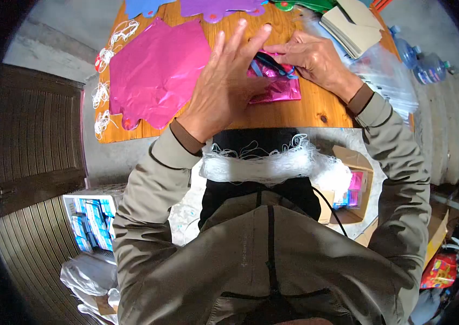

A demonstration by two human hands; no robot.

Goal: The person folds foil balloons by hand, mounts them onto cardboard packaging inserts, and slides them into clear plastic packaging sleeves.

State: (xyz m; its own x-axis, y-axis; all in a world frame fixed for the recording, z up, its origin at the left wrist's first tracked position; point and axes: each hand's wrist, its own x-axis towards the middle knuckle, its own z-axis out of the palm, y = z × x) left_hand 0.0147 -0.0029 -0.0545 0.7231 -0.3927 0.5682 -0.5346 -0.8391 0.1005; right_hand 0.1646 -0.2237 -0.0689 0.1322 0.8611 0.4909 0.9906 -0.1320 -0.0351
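Observation:
A shiny pink foil piece (281, 93), folded into a small packet, lies near the table's front edge with dark and blue strips on top. My left hand (226, 81) is over its left side, fingers stretched out and apart, the thumb blurred across the foil. At the packet's upper right edge, my right hand (313, 60) has its thumb and fingers pinched together on the pink foil. To the left a large pink foil sheet (156, 73) is spread flat, with red round spots at its lower edge.
Small white string bundles (101, 95) line the wooden table's (316, 111) left edge. Purple foil (216, 6) and a beige card stack (343, 35) lie farther back, clear plastic bags (384, 76) at right. A white string hank (262, 167) rests across my lap.

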